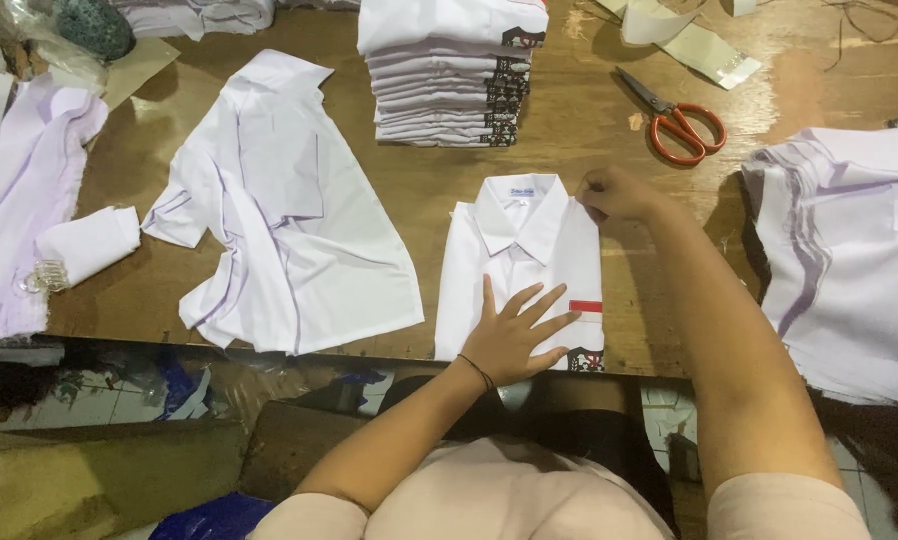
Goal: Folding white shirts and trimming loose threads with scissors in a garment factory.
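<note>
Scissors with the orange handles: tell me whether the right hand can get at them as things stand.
Probably yes. The right hand pinches the folded white shirt at its shoulder, and the scissors lie just beyond it on bare table, nothing between. It would have to let go of the shirt first.

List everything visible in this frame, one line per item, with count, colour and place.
folded shirt: one, white, table centre, under both hands
unfolded shirt: one, white, left of it
shirt stack: one pile, white, far centre
scissors: one pair, orange handles, far right
loose shirts: pile, white, right edge
fabric heap: white, left edge
table: one, brown wood
left hand: flat on folded shirt
right hand: pinching its shoulder
</note>
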